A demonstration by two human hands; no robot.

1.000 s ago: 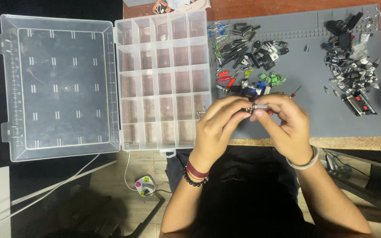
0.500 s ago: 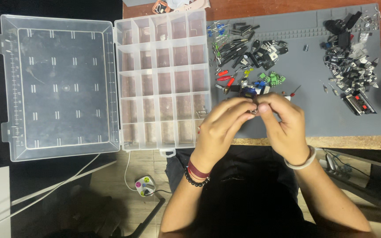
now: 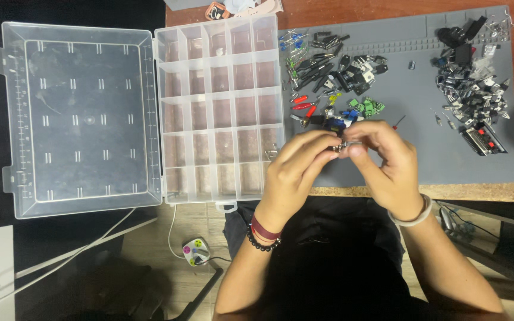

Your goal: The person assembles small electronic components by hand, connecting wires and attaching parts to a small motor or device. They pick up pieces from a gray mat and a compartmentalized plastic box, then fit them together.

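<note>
Small metal component point(image 3: 341, 147): we pinch it between both hands, above the grey silicone mat's point(image 3: 411, 151) front edge.
Fingers: left hand point(image 3: 295, 172) and right hand point(image 3: 388, 160) both clenched on it.
Risk: we judge it could slip and drop off the counter.
Change: our hands sit slightly left of before.

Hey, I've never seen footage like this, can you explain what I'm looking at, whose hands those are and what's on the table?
A camera worn on a person's head looks down at their own two bare hands. The left hand and right hand meet over a grey work mat, pinching a small metallic part between the fingertips; what it is exactly is too small to tell. Left of them lies an open clear plastic compartment box, lid flat. Piles of small black, red, green and blue electronic parts lie on the mat.
</note>
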